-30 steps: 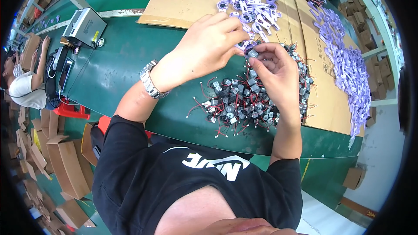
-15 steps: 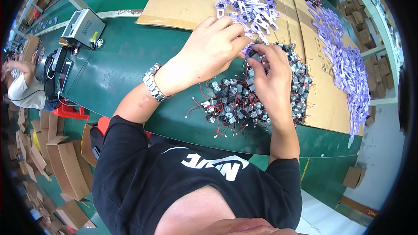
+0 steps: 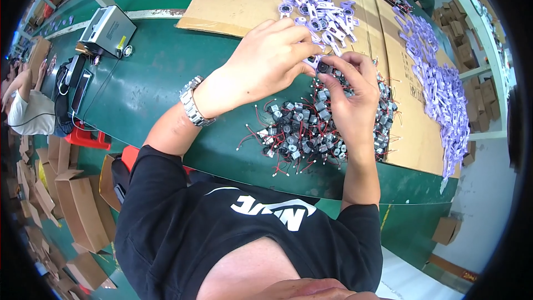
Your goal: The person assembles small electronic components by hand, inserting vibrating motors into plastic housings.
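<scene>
Over the far edge of the motor pile, my left hand (image 3: 265, 60) pinches a purple plastic housing (image 3: 312, 61), mostly covered by the fingers. A small dark motor (image 3: 323, 68) sits at the housing's round end, between the thumb and fingers of my right hand (image 3: 355, 97). Whether the motor is seated inside the ring I cannot tell. Below both hands lies a heap of small grey-black motors (image 3: 300, 128) with thin red and black wires. Just beyond them is a pile of loose purple and white housings (image 3: 319, 14).
A flattened cardboard sheet (image 3: 227, 3) covers the far part of the green table (image 3: 161, 66). Many more purple housings (image 3: 441, 91) lie along its right side. At the left stand a grey metal box (image 3: 108, 30) and a phone-like device (image 3: 82, 93). Other people are at the far right and left.
My right hand has shifted slightly right, its fingers a little more spread, and the dark motor now shows between them. My left hand has turned a little, still pinching the purple housing.
</scene>
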Action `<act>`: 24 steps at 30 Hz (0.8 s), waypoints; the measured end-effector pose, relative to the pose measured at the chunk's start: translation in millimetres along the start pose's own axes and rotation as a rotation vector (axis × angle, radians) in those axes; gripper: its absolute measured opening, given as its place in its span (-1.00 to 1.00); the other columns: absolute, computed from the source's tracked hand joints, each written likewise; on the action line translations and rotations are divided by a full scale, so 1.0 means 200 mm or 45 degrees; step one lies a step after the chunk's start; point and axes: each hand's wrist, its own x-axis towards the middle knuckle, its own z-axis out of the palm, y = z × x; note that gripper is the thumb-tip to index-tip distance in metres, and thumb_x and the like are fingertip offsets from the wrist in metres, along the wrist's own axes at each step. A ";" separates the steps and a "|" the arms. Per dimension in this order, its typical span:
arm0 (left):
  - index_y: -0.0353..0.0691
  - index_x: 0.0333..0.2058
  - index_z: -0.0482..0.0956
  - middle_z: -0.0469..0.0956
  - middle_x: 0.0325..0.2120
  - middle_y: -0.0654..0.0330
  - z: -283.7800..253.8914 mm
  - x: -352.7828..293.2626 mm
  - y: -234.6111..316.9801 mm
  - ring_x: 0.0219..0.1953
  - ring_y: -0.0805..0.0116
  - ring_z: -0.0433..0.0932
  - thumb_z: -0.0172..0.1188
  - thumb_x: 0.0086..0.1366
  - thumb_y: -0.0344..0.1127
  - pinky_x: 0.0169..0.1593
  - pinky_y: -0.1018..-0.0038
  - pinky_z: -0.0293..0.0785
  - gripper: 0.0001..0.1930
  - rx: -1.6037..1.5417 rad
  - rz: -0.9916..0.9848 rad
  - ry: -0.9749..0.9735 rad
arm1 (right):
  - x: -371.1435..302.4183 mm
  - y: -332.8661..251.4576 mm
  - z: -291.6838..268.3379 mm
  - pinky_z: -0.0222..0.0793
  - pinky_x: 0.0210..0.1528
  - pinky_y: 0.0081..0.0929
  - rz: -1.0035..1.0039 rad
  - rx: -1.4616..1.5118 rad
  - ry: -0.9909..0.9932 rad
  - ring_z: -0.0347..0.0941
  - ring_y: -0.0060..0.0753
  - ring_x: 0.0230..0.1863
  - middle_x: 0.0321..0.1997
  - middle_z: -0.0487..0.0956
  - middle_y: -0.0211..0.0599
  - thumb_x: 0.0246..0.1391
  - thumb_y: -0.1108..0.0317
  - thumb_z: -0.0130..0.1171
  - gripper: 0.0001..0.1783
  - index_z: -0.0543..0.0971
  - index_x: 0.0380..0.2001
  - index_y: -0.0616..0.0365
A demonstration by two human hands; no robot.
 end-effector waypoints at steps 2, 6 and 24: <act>-0.16 -0.13 0.74 0.59 -0.32 0.22 -0.01 0.00 -0.01 -0.20 0.15 0.57 0.50 0.04 -0.32 -0.09 0.26 0.53 -0.64 -0.052 -0.026 0.005 | 0.00 -0.01 -0.01 0.47 -0.05 -0.36 0.101 -0.048 -0.061 0.55 -0.22 -0.17 -0.23 0.63 -0.24 -0.03 0.64 0.40 -0.65 0.72 -0.12 0.14; -0.18 -0.13 0.74 0.59 -0.32 0.21 -0.01 0.00 -0.01 -0.20 0.15 0.57 0.51 0.03 -0.33 -0.11 0.27 0.54 -0.63 -0.082 -0.036 -0.009 | 0.01 -0.04 -0.03 0.47 -0.08 -0.33 0.170 0.046 -0.098 0.54 -0.24 -0.19 -0.23 0.61 -0.24 -0.01 0.62 0.40 -0.66 0.68 -0.12 0.18; -0.18 -0.15 0.74 0.61 -0.31 0.20 -0.02 0.01 -0.02 -0.15 0.13 0.55 0.43 0.02 -0.49 -0.02 0.23 0.48 -0.66 -0.236 0.005 0.026 | 0.02 0.12 -0.02 0.52 -0.25 -0.61 0.509 0.813 -0.345 0.52 -0.56 -0.23 -0.14 0.60 -0.37 0.30 0.32 0.36 -0.52 0.48 0.20 0.19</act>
